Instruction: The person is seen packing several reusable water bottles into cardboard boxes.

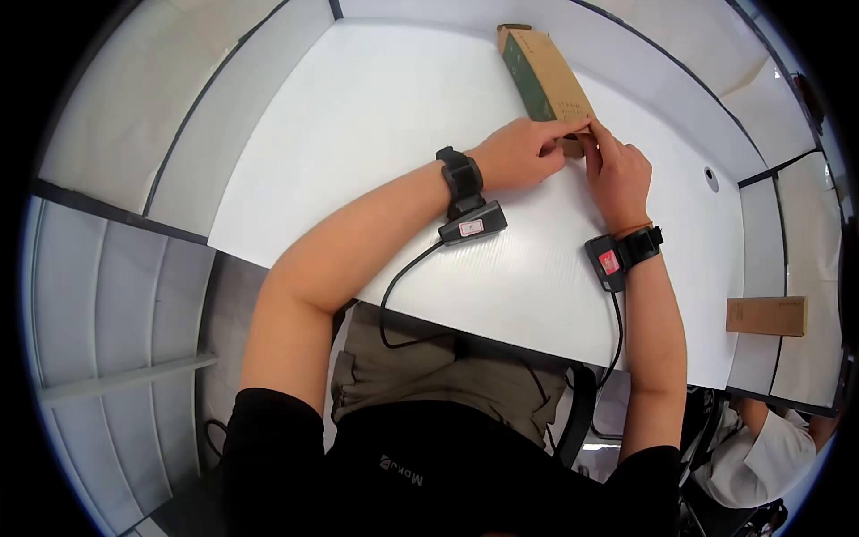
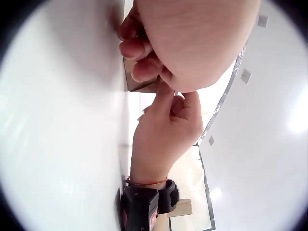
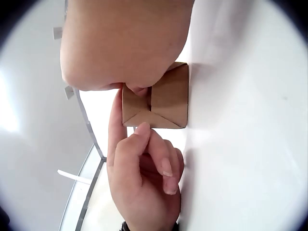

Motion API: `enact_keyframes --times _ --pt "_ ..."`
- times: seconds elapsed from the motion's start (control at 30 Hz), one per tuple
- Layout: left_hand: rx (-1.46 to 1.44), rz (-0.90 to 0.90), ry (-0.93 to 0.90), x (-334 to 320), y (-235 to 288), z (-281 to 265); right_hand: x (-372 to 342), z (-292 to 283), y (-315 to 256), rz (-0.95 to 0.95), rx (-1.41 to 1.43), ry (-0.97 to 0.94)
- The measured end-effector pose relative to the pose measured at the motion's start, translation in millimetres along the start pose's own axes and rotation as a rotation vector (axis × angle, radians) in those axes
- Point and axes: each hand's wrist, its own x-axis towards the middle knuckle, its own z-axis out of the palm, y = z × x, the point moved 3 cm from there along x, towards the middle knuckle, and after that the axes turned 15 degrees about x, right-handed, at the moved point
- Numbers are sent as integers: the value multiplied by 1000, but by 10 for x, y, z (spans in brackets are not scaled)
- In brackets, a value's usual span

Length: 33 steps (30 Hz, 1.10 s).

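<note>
A long brown cardboard box (image 1: 548, 76) with a green side lies on the white table (image 1: 358, 116). At its near end, my left hand (image 1: 523, 157) lays a straight index finger over the top edge; the right wrist view shows its thumb on the box's side and its other fingers curled. My right hand (image 1: 619, 179) grips the end's other side, index finger at the top edge and thumb by the folded flaps (image 3: 168, 96). In the left wrist view my left hand (image 2: 192, 43) hides most of the box.
White panels surround the table on the far side and both sides. Another small brown box (image 1: 767, 316) is at the right, by the panel. A round hole (image 1: 711, 179) is in the table's right part. A person in a white shirt (image 1: 756, 461) sits at lower right.
</note>
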Motion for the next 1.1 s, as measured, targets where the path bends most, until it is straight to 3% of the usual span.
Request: enact_keyframes --times 0.2,0.23,0.3,0.43,0.53,0.63,0.73,0.83,1.03,1.1 --pt "-33 2 -31 -25 26 -7 -46 42 70 87 106 -30" --pt "-9 23 -18 -37 52 -30 -35 22 69 196 248 -22" --pt "-26 -102 47 -61 57 -72 -48 -21 46 415 534 -6" --pt "-150 -335 232 -44 -100 -169 -65 -11 128 718 673 81" --pt "-38 -367 426 10 -257 -168 -119 143 300 814 753 -62" --pt "-18 -437 392 22 -242 -108 -138 192 334 870 861 -105" --pt "109 -395 282 2 -217 -106 -88 144 165 898 979 -87" --pt "175 -328 295 19 -246 -73 -112 158 162 1017 1124 -156" --pt "221 -178 222 40 -288 -51 -103 62 73 955 1236 -189" --pt "97 -157 146 29 -265 -64 -59 17 -25 886 1308 -135"
